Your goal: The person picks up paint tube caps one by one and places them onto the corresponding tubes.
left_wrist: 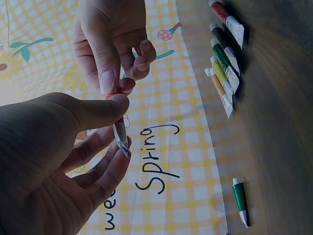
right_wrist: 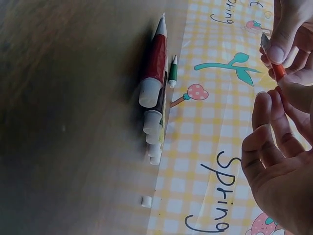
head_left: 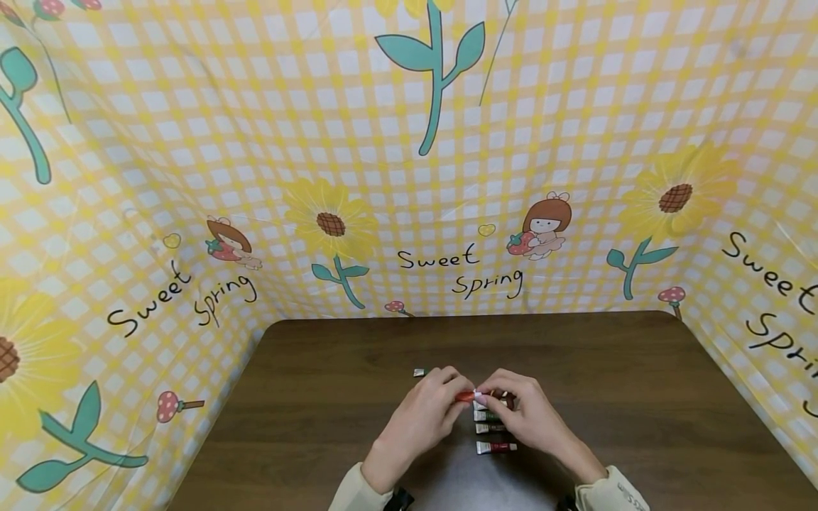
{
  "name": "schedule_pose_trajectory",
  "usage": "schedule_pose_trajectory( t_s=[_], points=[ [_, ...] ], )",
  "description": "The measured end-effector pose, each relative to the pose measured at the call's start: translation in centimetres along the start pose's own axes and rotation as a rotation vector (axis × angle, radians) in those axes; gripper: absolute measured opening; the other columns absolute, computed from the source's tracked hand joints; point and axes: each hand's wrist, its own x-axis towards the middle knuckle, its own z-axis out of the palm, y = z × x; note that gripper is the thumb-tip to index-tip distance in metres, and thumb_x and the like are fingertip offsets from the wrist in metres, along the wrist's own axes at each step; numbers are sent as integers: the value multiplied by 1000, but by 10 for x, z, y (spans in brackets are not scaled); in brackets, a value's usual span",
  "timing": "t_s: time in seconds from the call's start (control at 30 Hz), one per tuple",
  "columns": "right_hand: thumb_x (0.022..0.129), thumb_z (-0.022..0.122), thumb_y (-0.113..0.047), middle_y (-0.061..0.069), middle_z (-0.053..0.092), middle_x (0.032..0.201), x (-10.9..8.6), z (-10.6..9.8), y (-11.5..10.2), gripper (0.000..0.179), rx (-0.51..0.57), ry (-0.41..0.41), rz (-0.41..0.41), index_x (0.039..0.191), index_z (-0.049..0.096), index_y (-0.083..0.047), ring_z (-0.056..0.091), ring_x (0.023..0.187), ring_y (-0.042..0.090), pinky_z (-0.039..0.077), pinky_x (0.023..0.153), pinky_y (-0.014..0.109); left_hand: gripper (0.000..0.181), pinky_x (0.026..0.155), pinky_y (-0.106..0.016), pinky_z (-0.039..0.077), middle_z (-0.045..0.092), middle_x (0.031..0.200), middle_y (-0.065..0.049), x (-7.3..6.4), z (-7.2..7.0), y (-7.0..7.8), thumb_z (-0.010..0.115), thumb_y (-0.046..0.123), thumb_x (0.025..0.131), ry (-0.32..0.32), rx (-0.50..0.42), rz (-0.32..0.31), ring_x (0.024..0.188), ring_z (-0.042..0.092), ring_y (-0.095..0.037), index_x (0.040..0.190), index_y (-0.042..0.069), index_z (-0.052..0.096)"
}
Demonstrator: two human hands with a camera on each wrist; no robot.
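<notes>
Both hands meet over the table in the head view. My left hand (head_left: 424, 411) pinches an orange-red paint tube (head_left: 465, 397) between thumb and fingers. Its silver crimped end (left_wrist: 121, 142) points away from the other hand in the left wrist view. At the tube's opposite end, my right hand (head_left: 527, 411) pinches with thumb and forefinger, and these fingertips mostly hide that end. Beneath the right hand lies a row of several paint tubes, among them a dark red tube (head_left: 497, 448), a green tube (left_wrist: 222, 58) and a yellow tube (left_wrist: 221, 74).
Apart from the row, a second green tube (left_wrist: 239, 201) lies on the dark wooden table (head_left: 307, 426). A small white cap (right_wrist: 146, 201) is on the tabletop near the row. Yellow checked cloth (head_left: 434, 199) surrounds the table's back and sides.
</notes>
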Motion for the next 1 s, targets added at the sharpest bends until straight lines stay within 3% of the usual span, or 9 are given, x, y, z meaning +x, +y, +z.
schedule_pose_trajectory(
  t_s=[0.4,0.77,1.0],
  points=[
    [96,78,-4,-8,73,93,5,-2,-2,18,-13,4,-8,103,81,-21,55,66,5,45,49,27,17,85,-27,58,75,109,3,2,-4,0,80,18,98,-8,7,-10,98,67,-13,114,14,77],
    [94,80,-2,-8,73,92,5,-2,0,23,-17,20,-15,102,80,-23,52,62,6,43,49,22,14,86,-27,58,74,108,4,3,-4,-1,77,16,100,-5,34,0,98,67,-13,114,16,78],
    [96,78,-5,-10,70,90,0,-2,-1,19,-53,-13,-13,101,79,-23,53,65,2,46,50,26,13,83,-25,58,73,106,6,-1,-1,1,77,17,100,-27,28,-12,97,66,-12,114,17,78]
  ],
)
